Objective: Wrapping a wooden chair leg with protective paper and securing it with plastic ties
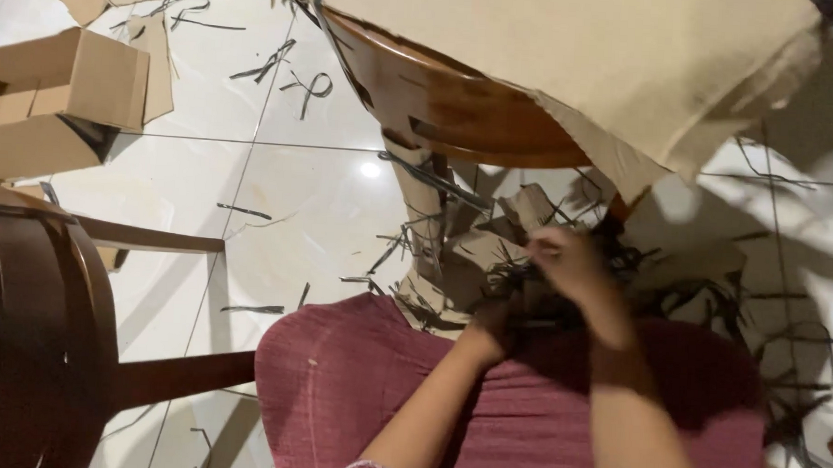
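Both my hands meet low between my knees, over a heap of dark strips and brown cardboard scraps on the floor. My right hand is closed around a bunch of the dark strips. My left hand sits just below it in shadow, fingers curled into the same bundle. My lap is covered in maroon cloth. A large beige cardboard sheet lies on a round wooden table straight ahead.
An open cardboard box stands at the left on the white tiled floor. A dark wooden chair is close at my left. Loose dark strips and cardboard pieces litter the tiles, thickest at the right.
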